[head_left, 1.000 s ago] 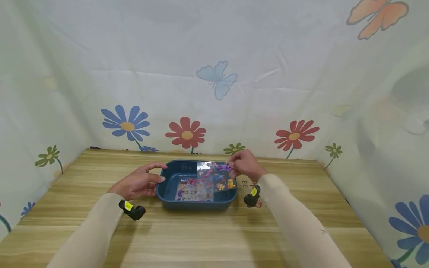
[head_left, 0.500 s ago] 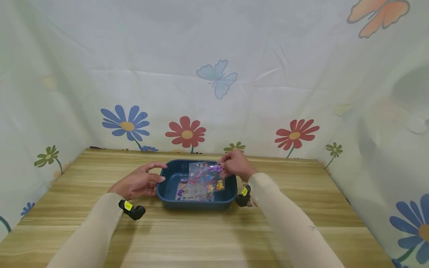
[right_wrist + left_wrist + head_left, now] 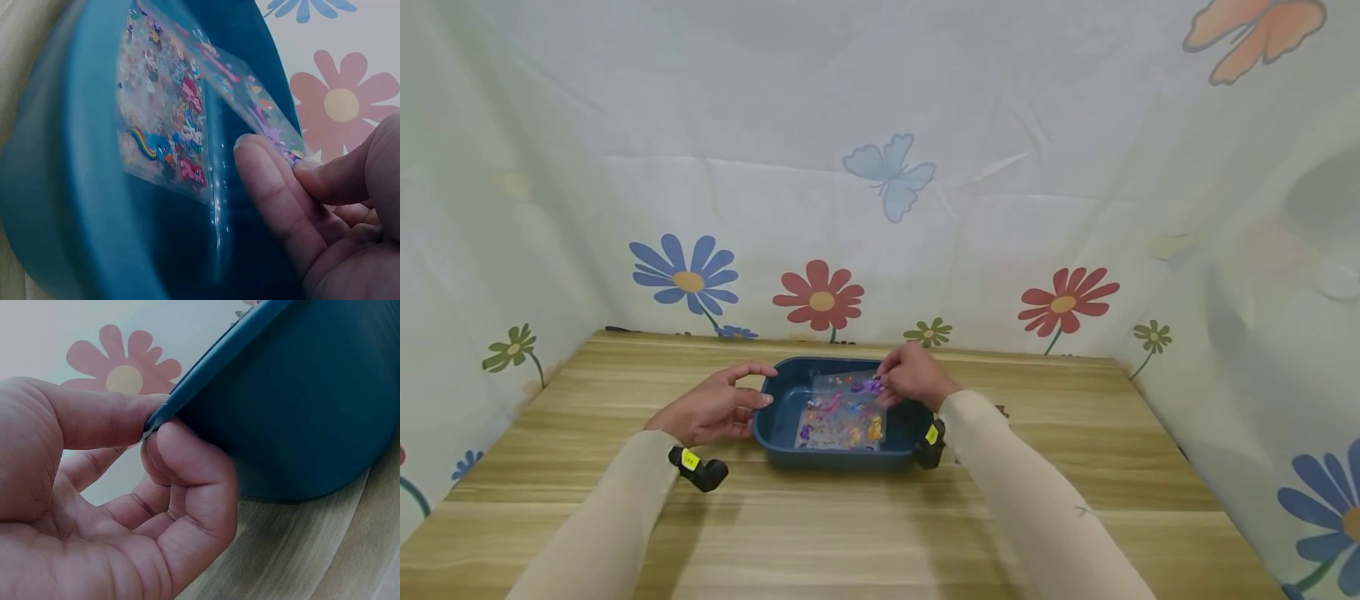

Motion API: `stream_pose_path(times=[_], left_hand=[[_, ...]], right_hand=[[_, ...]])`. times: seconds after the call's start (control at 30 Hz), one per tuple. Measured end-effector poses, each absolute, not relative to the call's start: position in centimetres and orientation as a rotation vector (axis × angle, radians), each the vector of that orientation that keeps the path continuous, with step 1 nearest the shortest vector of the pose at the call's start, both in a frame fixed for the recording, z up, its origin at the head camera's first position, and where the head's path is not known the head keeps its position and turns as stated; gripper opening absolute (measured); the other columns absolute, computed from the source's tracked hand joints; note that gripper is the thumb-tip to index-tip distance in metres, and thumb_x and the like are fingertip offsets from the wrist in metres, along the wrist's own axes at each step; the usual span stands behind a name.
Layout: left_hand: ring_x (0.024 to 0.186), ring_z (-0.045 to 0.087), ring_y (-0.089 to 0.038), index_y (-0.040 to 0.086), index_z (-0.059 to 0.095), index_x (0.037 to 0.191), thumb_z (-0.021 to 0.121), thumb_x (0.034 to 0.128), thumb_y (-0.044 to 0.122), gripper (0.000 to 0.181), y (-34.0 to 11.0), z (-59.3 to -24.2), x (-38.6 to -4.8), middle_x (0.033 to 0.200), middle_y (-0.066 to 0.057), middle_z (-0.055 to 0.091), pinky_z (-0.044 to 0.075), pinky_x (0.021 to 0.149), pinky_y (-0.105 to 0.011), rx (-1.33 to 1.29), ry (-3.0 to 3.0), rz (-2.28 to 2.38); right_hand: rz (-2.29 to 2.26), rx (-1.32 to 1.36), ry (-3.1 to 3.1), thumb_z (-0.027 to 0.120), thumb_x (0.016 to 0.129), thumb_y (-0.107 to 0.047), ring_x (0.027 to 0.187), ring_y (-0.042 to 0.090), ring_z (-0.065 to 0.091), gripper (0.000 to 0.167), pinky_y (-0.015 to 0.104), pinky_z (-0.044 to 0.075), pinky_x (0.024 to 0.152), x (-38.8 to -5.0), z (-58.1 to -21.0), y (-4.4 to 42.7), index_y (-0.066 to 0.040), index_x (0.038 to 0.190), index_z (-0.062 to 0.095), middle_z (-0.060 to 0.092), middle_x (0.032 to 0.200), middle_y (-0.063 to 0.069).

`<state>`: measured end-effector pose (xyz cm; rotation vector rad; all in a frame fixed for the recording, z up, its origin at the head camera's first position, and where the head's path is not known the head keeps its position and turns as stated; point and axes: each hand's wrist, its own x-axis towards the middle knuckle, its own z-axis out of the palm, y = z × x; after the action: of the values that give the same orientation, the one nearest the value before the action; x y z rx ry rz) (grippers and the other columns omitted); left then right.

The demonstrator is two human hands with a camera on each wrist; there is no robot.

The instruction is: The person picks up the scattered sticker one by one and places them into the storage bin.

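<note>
A dark blue plastic tub [image 3: 842, 459] stands on the wooden table. My left hand [image 3: 711, 407] is at its left end; the left wrist view shows thumb and fingers pinching the tub's rim [image 3: 206, 372]. Over the tub, my right hand [image 3: 916, 379] pinches the corner of a clear sticker sheet [image 3: 234, 81] with colourful cartoon ponies. That sheet hangs tilted, its far edge low in the tub. Beneath it, on the tub's bottom, lies another clear sheet of pony stickers [image 3: 159, 106], mostly covered by the held sheet in the head view.
Right of the tub, a small brown piece [image 3: 1002, 411] shows past the right sleeve, mostly hidden. A flower-printed cloth [image 3: 970, 275] hangs behind and beside the wooden table [image 3: 820, 533]. Each wrist wears a black camera.
My right hand has moved left with the held sheet, bringing it down over the sheet lying in the tub. The left hand has stayed at the rim.
</note>
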<state>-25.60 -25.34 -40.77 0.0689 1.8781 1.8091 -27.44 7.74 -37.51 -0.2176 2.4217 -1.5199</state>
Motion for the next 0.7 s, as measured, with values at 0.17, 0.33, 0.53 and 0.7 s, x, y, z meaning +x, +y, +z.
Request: stream_pose_path(times=[0.17, 0.33, 0.53, 0.7], left_hand=[[0.079, 0.068, -0.022, 0.017, 0.036, 0.156, 0.067, 0.1018, 0.015, 0.062, -25.3, -40.8, -25.6, 0.114, -0.014, 0.061, 0.059, 0.073, -0.031, 0.074, 1.888, 1.805], [0.079, 0.067, -0.022, 0.016, 0.035, 0.157, 0.066, 0.1023, 0.014, 0.063, -25.2, -40.7, -25.5, 0.113, -0.014, 0.061, 0.059, 0.073, -0.031, 0.072, 1.894, 1.800], [0.080, 0.068, -0.022, 0.015, 0.034, 0.157, 0.065, 0.1026, 0.013, 0.063, -25.1, -40.6, -25.4, 0.111, -0.013, 0.062, 0.060, 0.073, -0.031, 0.068, 1.891, 1.801], [0.080, 0.067, -0.022, 0.015, 0.034, 0.158, 0.064, 0.1031, 0.013, 0.062, -25.2, -40.5, -25.4, 0.113, -0.014, 0.061, 0.059, 0.073, -0.030, 0.057, 1.887, 1.803]], right_hand=[[-1.483, -0.231, 2.414, 0.053, 0.095, 0.012, 0.058, 0.016, 0.070, 0.020, 0.037, 0.064, 0.066, -27.4, -37.5, 7.2, 0.017, 0.108, 0.067, 0.071, 0.079, 0.020], [-1.451, -0.229, 2.412, 0.052, 0.092, 0.015, 0.057, 0.015, 0.069, 0.023, 0.034, 0.064, 0.064, -27.4, -37.7, 6.8, 0.018, 0.109, 0.067, 0.072, 0.077, 0.021], [-1.383, -0.196, 2.432, 0.052, 0.092, 0.013, 0.058, 0.017, 0.067, 0.023, 0.036, 0.064, 0.065, -27.5, -37.9, 6.7, 0.018, 0.110, 0.067, 0.071, 0.077, 0.022], [-1.316, -0.214, 2.474, 0.051, 0.092, 0.012, 0.058, 0.016, 0.066, 0.029, 0.038, 0.064, 0.067, -27.5, -38.0, 6.6, 0.018, 0.116, 0.067, 0.070, 0.077, 0.021]])
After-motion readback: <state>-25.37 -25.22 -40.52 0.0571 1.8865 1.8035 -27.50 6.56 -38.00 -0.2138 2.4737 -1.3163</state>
